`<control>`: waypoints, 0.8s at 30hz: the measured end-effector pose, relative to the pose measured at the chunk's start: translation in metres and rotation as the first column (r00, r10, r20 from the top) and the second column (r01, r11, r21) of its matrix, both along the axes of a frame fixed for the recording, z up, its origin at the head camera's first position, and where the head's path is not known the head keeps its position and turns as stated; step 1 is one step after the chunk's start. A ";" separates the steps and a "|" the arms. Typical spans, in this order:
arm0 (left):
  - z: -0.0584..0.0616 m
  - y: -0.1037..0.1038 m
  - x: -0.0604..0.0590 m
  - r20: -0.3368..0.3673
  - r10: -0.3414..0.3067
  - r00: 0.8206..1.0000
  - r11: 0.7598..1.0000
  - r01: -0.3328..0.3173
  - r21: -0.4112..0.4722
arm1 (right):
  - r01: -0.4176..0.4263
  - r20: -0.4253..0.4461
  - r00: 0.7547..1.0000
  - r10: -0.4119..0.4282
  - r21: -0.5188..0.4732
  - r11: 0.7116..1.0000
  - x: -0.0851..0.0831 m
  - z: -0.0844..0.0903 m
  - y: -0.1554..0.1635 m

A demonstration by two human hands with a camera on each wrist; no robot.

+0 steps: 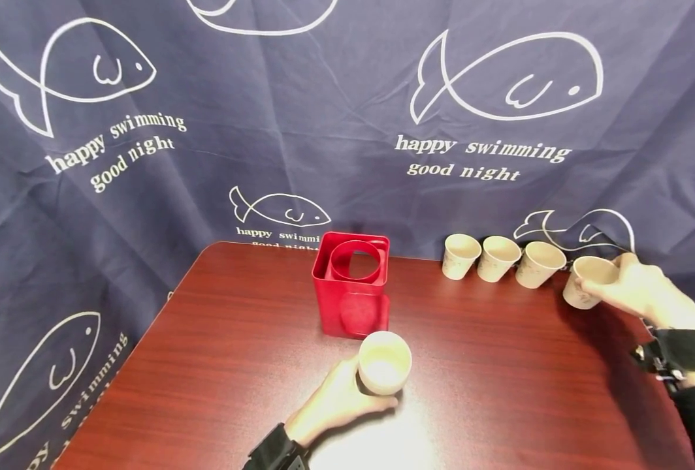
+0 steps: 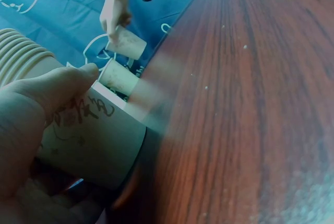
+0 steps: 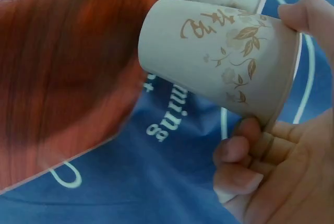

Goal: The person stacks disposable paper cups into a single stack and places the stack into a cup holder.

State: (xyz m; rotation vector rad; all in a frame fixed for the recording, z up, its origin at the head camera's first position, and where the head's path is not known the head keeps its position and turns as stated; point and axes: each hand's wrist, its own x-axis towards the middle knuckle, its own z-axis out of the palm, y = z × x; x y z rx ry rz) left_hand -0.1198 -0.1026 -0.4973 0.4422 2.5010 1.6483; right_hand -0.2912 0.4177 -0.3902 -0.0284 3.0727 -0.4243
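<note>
The left hand (image 1: 332, 405) is curling its fingers (image 2: 49, 91) round a stack of paper cups (image 1: 385, 363), which is standing on the worktop (image 1: 236, 365) just in front of a red holder (image 1: 352, 284) whose round opening is facing upward. At the far right edge the right hand (image 1: 641, 290) is gripping a single cup (image 1: 585, 281), thumb on the rim and fingers (image 3: 240, 161) wrapped under the base; in the right wrist view this cup (image 3: 219, 57) is lying tilted, partly out past the worktop edge over the blue cloth (image 3: 172, 151). Three more cups (image 1: 497, 258) are standing in a row just beside it, the nearest one close enough to be touching or nearly so. The likeliest mishaps, judged from this arrangement, are these: the thin cup wall may be buckling under too firm a squeeze; the right hand, moving off, may be knocking the neighbouring cup over or off the edge; and the stack, held only from one side, may be tipping against the holder.
</note>
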 end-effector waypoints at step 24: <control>0.001 0.001 0.001 0.027 0.007 1.000 1.000 -0.007 0.006 | -0.270 -0.397 0.883 0.249 0.003 0.963 0.074 0.046 -0.099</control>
